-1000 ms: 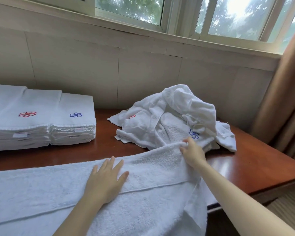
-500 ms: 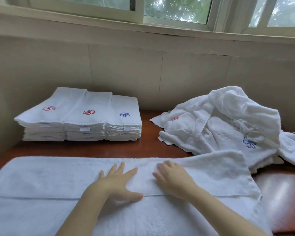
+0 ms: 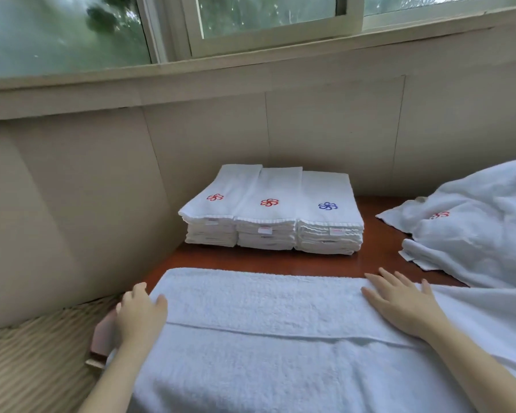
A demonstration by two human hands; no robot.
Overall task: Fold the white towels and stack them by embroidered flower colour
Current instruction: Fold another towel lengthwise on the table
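L hand [image 3: 137,317] grips left end of towel [image 3: 265,338], thumb on top; R hand [image 3: 399,305] flat on it, fingers spread, w/ folded stacks [image 3: 268,213] far behind.

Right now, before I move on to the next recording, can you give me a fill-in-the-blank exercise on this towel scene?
The folded stacks by the wall number ____.
The rightmost stack's top flower is ____.
The flower showing on the loose pile is ____.
The right hand lies flat on the spread ____.
Missing words: three; blue; red; towel.
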